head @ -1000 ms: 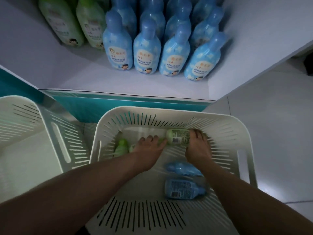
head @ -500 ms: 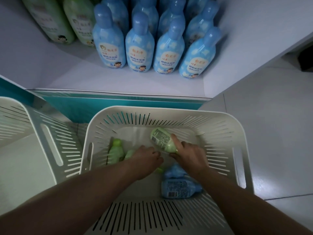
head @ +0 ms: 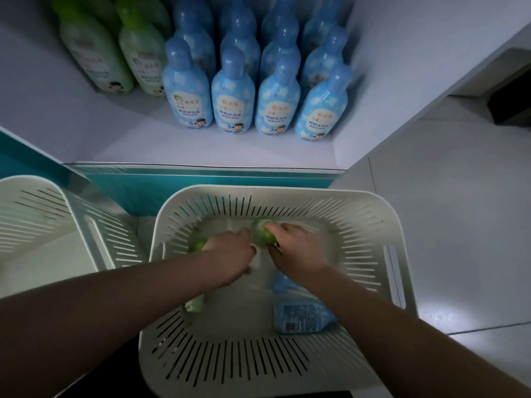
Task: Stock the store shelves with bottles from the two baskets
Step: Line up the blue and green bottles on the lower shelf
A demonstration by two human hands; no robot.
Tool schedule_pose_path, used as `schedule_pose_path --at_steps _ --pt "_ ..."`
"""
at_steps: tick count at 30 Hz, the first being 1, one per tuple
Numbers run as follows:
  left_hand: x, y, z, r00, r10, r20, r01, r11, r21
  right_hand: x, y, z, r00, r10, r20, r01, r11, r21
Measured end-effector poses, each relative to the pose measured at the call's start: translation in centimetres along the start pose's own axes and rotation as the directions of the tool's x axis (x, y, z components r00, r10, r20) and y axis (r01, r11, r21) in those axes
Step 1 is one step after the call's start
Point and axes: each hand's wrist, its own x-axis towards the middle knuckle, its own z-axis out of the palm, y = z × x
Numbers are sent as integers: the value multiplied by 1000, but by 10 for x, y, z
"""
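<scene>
A white slotted basket (head: 370, 214) stands on the floor below the shelf. Both of my hands are inside it. My right hand (head: 298, 248) grips a green bottle (head: 261, 235), tilted up off the basket floor. My left hand (head: 230, 255) is curled around another green bottle (head: 198, 245), mostly hidden by the hand and blurred. A third green bottle (head: 195, 304) peeks out under my left forearm. Two blue bottles (head: 301, 314) lie at the basket's near right. On the white shelf (head: 201, 147) stand rows of blue bottles (head: 233, 101) and, to their left, green bottles (head: 94, 56).
A second white basket (head: 43, 219) sits at the left, touching the first. The shelf has a teal front edge (head: 201, 182) and a white side wall (head: 402, 81) on the right. Grey floor tiles (head: 459, 225) spread to the right, with a dark object (head: 511, 107) at the far right.
My right hand has lifted its green bottle and turned it more upright. My left hand has closed over a green bottle. The view has tilted, showing more of the shelf.
</scene>
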Motion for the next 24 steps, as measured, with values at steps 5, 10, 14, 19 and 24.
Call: schedule_pose_path --at_steps 5,10,14,19,24 --pt "-14 -15 -10 992 -35 -121 22 994 -110 2 -13 -17 1000 5 12 -3 987 -159" --pt "-31 -18 -38 969 105 -222 -94 994 56 -7 -18 -35 999 -36 -30 35 999 -29" --pt "-52 -20 -71 935 113 -335 -103 994 49 -5 -31 -64 985 -65 -158 60 997 -38" --pt "-86 -31 -110 862 42 -505 -132 981 -144 -2 -47 -113 987 -28 -161 25 999 -21" --pt "-123 -41 -144 734 -110 -670 -155 934 -323 0 -71 -154 966 -20 -257 27 999 25"
